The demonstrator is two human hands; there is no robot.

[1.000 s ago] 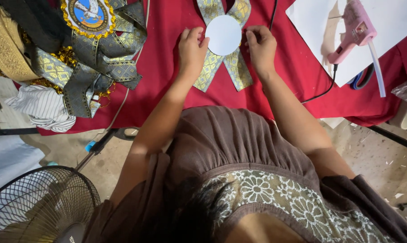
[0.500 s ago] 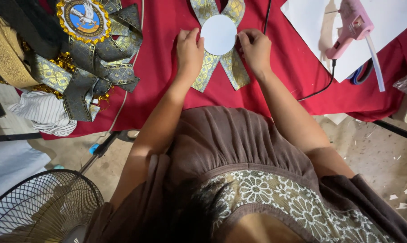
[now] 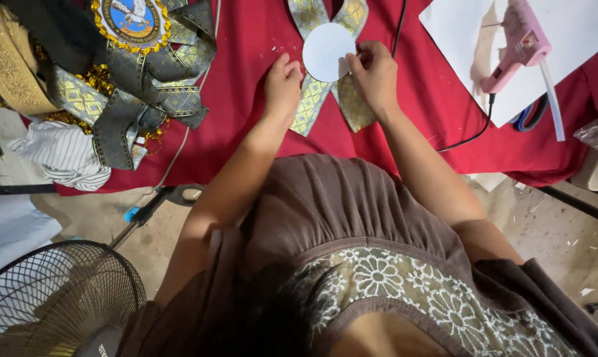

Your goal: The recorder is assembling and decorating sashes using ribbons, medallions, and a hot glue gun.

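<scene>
Nearest the camera is the person's own brown dress with a band of white floral lace [image 3: 405,284], and low at the left the wire guard of a floor fan [image 3: 54,297] stands on the bare floor. Both forearms reach away onto a red cloth [image 3: 246,119] spread over the work surface.

The left hand [image 3: 282,86] lies with fingers loosely curled and pressed down on the left tail of a pair of crossed gold-patterned ribbons [image 3: 309,109]; it pins rather than grips. The right hand [image 3: 375,76] has its thumb and forefinger pinched at the right edge of a white round disc [image 3: 325,51], which sits flat over the point where the ribbons cross, in the middle of the cloth at the far side. The other fingers of that hand are folded under, resting on the right ribbon tail.

As a judgement, the step in hand is seating the disc squarely over the crossing, one hand steadying the ribbon while the other nudges the disc. The next move calls for holding the ribbons still, checking that the tails show evenly on both sides, and pressing the disc flat.

Farther off, at the right, a pink glue gun [image 3: 520,43] rests on a white sheet [image 3: 457,26], its black cord trailing across the cloth. At the far left lies a heap of grey and gold ribbons topped by a finished rosette [image 3: 132,21] with a round blue centre.
</scene>
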